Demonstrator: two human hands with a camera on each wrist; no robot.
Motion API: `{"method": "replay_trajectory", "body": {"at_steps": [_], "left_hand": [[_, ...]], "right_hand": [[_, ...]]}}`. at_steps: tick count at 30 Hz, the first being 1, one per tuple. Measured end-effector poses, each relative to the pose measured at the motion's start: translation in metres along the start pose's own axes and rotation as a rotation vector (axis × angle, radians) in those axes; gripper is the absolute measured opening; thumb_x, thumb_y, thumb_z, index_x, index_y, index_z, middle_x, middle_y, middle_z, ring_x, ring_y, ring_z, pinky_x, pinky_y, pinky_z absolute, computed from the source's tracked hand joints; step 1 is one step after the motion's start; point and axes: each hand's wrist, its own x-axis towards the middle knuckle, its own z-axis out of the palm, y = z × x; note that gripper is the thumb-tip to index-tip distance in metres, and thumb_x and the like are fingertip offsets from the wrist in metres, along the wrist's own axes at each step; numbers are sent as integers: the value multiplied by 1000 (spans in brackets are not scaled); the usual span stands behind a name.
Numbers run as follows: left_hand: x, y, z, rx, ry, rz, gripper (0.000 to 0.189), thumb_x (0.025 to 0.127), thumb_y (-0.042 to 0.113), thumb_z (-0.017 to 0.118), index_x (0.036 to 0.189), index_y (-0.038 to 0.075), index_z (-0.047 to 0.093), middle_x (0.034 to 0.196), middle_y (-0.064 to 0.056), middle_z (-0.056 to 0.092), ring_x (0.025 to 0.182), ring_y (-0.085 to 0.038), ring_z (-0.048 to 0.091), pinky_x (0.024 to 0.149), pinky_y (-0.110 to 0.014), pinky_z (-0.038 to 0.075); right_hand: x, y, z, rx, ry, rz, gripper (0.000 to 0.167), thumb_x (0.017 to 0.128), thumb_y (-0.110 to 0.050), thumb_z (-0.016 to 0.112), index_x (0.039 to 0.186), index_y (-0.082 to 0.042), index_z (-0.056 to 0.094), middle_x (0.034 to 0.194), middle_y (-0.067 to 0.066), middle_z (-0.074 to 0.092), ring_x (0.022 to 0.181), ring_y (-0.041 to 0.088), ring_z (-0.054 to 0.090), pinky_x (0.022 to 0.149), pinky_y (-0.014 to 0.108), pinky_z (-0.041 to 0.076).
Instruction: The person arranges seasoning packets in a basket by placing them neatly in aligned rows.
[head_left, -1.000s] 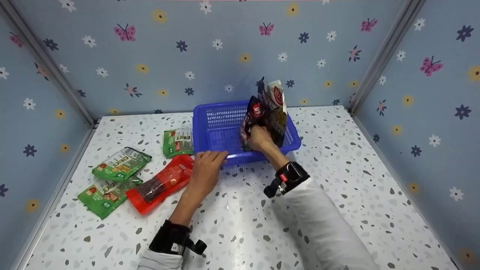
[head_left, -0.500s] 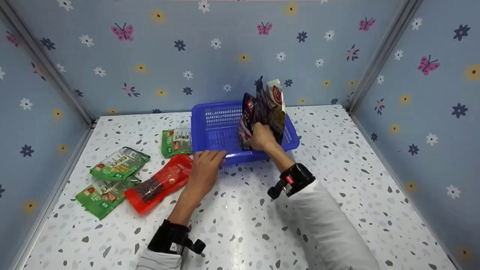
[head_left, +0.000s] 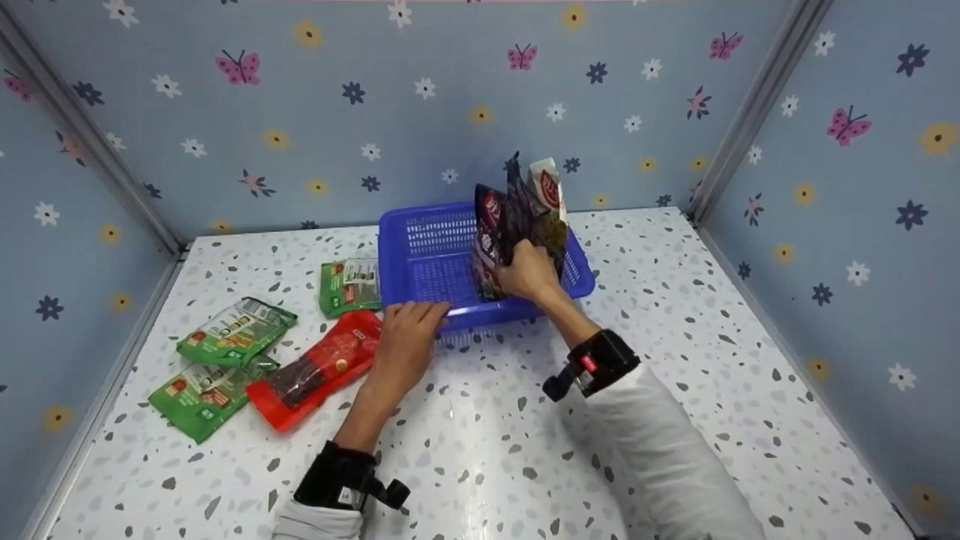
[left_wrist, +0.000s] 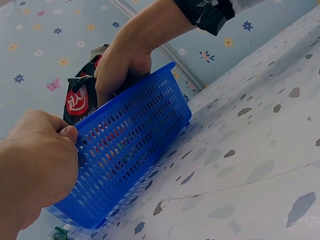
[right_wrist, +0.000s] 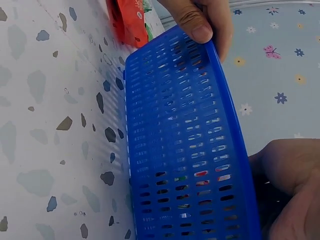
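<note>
A blue plastic basket [head_left: 431,281] stands near the back wall. My left hand [head_left: 410,337] grips its near rim, with the thumb [right_wrist: 202,34] on the outer wall. My right hand [head_left: 531,274] reaches into the basket's right half among upright dark snack packets. One dark packet with a red logo [head_left: 486,244] stands to the left of the hand. A dark purple packet [head_left: 517,199] and one with a white top [head_left: 547,184] stand behind it. The right fingertips are hidden between the packets, so I cannot tell whether they pinch one.
Left of the basket lie a red packet [head_left: 322,367] and several green packets [head_left: 238,330], two of them overlapping. One green packet [head_left: 352,285] lies against the basket's left side. Flower-patterned walls [head_left: 300,150] enclose the speckled table [head_left: 480,435].
The leftmost dark packet has straightened, its top shifting left. My right hand has moved slightly right, away from that packet's top. The left hand keeps its hold on the rim.
</note>
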Motion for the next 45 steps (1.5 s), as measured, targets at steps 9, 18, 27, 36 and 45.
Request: {"method": "replay_trajectory", "body": {"at_steps": [9, 18, 27, 36, 45], "left_hand": [[0, 1, -1, -10, 12, 5, 29, 109, 15, 74, 137, 8, 77, 124, -14, 84, 110, -36, 76, 97, -50, 53], [0, 0, 1, 17, 78, 44, 24, 109, 15, 73, 131, 9, 79, 119, -12, 85, 107, -35, 78, 93, -49, 54], [1, 1, -1, -1, 37, 20, 28, 108, 15, 74, 135, 7, 77, 122, -13, 84, 109, -36, 77, 96, -50, 54], [0, 0, -1, -14, 6, 2, 31, 109, 17, 74, 138, 7, 77, 124, -14, 84, 110, -37, 76, 99, -51, 54], [0, 0, 1, 1, 30, 16, 28, 109, 15, 73, 136, 8, 77, 122, -13, 84, 109, -36, 76, 97, -51, 54]], "right_hand": [[1, 2, -1, 30, 42, 11, 30, 94, -21, 71, 111, 4, 75, 106, 25, 80, 89, 34, 67, 86, 60, 60], [0, 1, -1, 46, 81, 37, 26, 93, -18, 68, 107, 2, 76, 109, 29, 82, 97, 40, 77, 91, 65, 63], [-13, -10, -11, 41, 31, 54, 27, 93, -27, 75, 100, -1, 73, 96, 19, 76, 82, 31, 65, 78, 51, 59], [-39, -32, -23, -7, -7, 39, 40, 100, -38, 79, 109, 1, 74, 100, 15, 73, 86, 28, 66, 78, 44, 56], [-46, -30, -30, -25, -54, -12, 45, 101, -52, 76, 84, -13, 59, 75, 1, 53, 69, 21, 58, 62, 35, 44]]}}
